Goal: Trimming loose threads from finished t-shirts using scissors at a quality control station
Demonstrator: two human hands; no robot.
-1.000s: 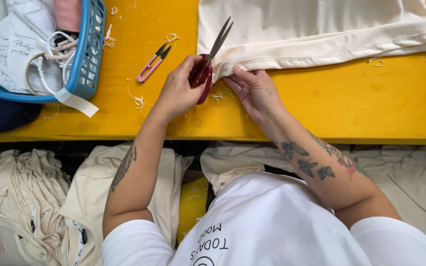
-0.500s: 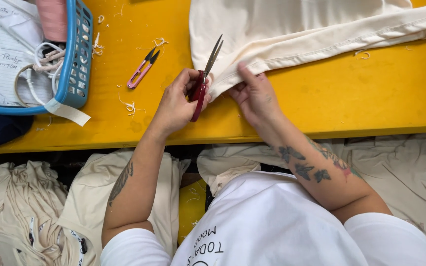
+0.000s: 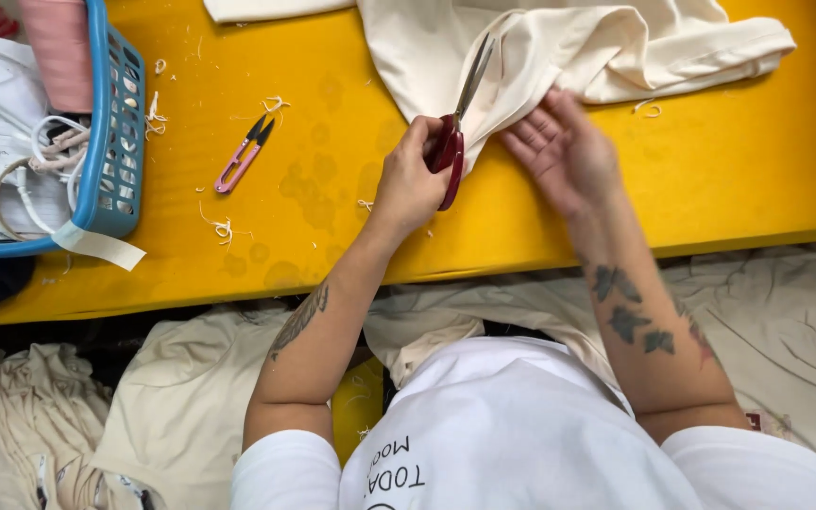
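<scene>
My left hand grips red-handled scissors, their blades pointing up and away over a cream cloth piece lying on the yellow table. My right hand rests flat on the near fold of that cloth, fingers spread, just right of the scissors. The blades lie against the cloth's folded edge.
A small pink thread snipper lies on the table to the left, with thread scraps around it. A blue basket with papers and cords stands at far left. More cream cloth is piled below the table's near edge.
The cloth has bunched up and its long strip has drawn in toward the middle. My right hand has opened flat on the fold. The view has shifted.
</scene>
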